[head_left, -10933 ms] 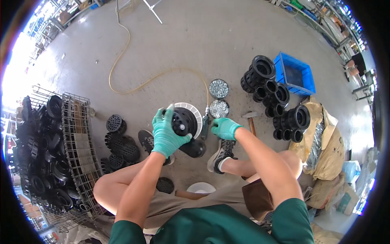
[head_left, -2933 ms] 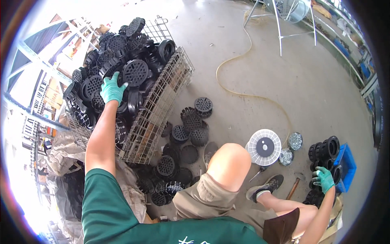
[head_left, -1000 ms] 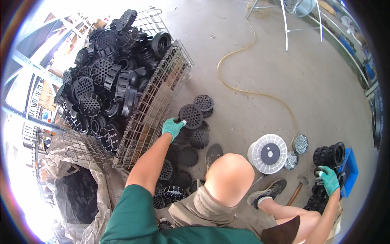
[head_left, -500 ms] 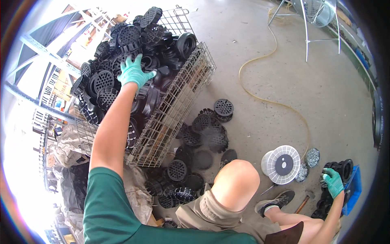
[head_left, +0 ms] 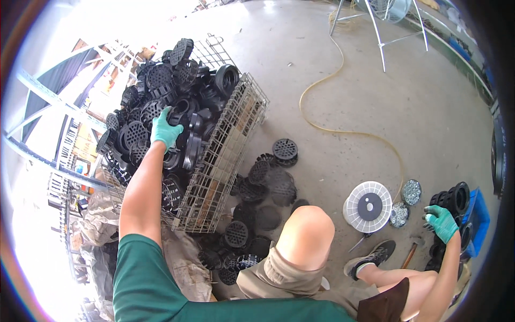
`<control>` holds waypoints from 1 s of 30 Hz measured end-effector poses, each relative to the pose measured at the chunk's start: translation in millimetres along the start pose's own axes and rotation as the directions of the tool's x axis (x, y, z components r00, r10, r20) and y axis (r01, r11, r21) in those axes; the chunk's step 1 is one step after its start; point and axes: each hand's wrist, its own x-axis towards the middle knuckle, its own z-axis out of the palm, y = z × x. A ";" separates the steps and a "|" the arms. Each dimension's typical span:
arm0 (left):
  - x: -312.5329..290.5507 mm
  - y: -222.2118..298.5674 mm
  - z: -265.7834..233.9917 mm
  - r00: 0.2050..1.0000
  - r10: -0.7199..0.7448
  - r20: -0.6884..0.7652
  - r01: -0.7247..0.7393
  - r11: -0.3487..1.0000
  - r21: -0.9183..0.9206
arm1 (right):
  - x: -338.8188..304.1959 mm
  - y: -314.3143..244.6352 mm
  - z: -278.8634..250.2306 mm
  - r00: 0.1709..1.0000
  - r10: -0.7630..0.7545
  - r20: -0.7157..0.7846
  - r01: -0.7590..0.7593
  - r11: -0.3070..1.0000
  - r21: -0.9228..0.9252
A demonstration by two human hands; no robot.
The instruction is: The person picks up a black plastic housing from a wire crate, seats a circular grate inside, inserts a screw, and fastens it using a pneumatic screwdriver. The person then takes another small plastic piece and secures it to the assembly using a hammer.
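Black parts (head_left: 159, 77) are heaped in the wire cage (head_left: 222, 161) on the left, and the left hand (head_left: 167, 132) is placed over the middle of the heap. For a clean pick, a part lying loose on top would best be chosen and pinched across its rim, with the thumb set opposite the fingers; where parts are interlocked, a small twist before lifting should keep neighbours from being dragged along. The cage's near right wall should be given clearance, as gloves or rims could be caught in its mesh.

The left arm is stretched far and left, almost straight, the back of the hand turned upward. Its grip is spread between thumb and forefinger, with nothing seen held in that gap; whether a part is touched or clasped beneath the palm cannot be made out.

The right hand (head_left: 442, 224) is held out at the far right, elbow bent, beside the black rings (head_left: 458, 198) and near the blue crate (head_left: 480, 222). Its fingers are loosely curled; whether a ring is leaned on or held is hidden. Loose grates (head_left: 236, 234) are scattered on the floor between cage and knee.
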 end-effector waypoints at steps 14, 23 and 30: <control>-117.9 68.7 -128.0 0.968 -0.192 -0.160 -0.045 0.497 -0.867 | -0.8 -17.9 -1.1 0.997 0.060 0.051 -0.062 0.997 0.037; -288.6 104.2 -107.8 0.988 0.144 0.049 -0.084 0.787 -0.611 | -6.7 -26.1 0.5 0.997 0.066 0.046 -0.072 0.988 0.139; -345.0 90.1 63.1 0.841 0.155 0.518 -0.029 0.970 -0.243 | -9.5 -2.0 2.3 0.991 0.125 0.039 -0.130 0.971 0.202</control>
